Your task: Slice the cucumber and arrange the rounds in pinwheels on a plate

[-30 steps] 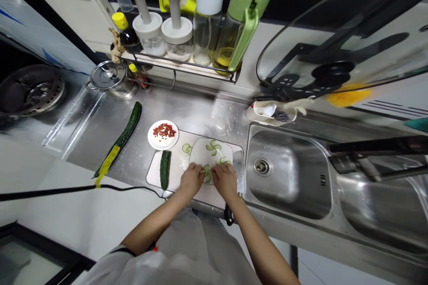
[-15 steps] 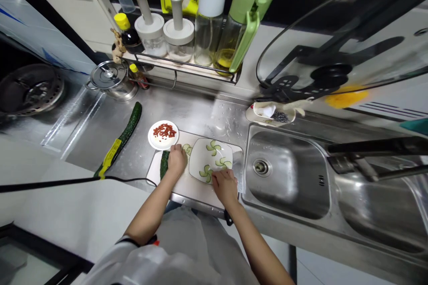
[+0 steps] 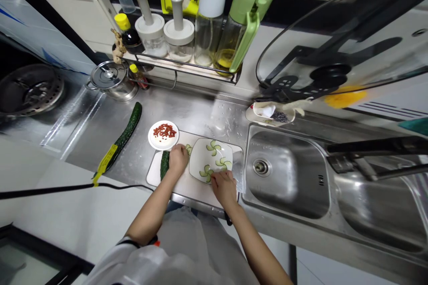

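A white square plate [image 3: 197, 160] lies on the cutting board [image 3: 195, 190], with pinwheels of thin cucumber slices [image 3: 213, 147] on it. My right hand [image 3: 224, 187] is over the plate's near right edge, fingers bent together at the slices there; whatever is between the fingertips is hidden. My left hand [image 3: 178, 159] is curled on the board, left of the plate, beside a small pile of cucumber slices [image 3: 189, 148]; its grip is hidden too. Left of that hand is a cut piece of cucumber [image 3: 164, 164]. A broad knife blade [image 3: 238, 171] lies right of the plate.
A small white plate of red berries [image 3: 163, 142] sits behind the board. A whole cucumber [image 3: 129, 129] with a yellow tag lies left, near a black cord [image 3: 123, 185]. The sink [image 3: 284, 173] is right. A lidded pot [image 3: 112, 81] and a condiment shelf [image 3: 183, 64] stand behind.
The cord and the yellow tag at the left have shifted slightly. My left hand has turned a little and moved slightly to the right; my right hand has barely moved.
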Demonstrator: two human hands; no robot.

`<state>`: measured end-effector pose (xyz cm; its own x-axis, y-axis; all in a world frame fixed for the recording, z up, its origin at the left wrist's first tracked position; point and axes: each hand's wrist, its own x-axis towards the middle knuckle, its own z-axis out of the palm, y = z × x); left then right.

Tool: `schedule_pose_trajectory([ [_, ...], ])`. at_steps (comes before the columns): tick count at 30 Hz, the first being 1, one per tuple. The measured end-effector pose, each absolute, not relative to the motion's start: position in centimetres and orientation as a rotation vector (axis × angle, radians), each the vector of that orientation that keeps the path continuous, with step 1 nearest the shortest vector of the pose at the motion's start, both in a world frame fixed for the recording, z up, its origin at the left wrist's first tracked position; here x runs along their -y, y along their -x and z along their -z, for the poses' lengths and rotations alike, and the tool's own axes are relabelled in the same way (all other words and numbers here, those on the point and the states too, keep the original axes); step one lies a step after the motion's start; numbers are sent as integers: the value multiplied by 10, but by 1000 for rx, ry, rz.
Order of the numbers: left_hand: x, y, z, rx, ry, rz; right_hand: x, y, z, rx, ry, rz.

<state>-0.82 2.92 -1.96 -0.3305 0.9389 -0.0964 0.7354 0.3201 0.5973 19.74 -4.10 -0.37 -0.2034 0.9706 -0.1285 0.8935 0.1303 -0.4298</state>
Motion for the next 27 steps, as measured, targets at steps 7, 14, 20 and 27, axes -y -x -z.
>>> schedule_pose_trajectory([
  [7, -18, 11, 0, -1903, -1219, -851, 27, -193, 8, 2073, 1668, -764],
  [14, -10, -1, -11, -1411, -992, -873, -3, -180, -7, 1799, 1545, -1030],
  [20, -7, -7, -9, -1258, -932, -805, -15, -177, -18, 1765, 1549, -1239],
  [27, -6, -13, -6, -1199, -750, -771, -12, -180, -30, 1726, 1511, -1296],
])
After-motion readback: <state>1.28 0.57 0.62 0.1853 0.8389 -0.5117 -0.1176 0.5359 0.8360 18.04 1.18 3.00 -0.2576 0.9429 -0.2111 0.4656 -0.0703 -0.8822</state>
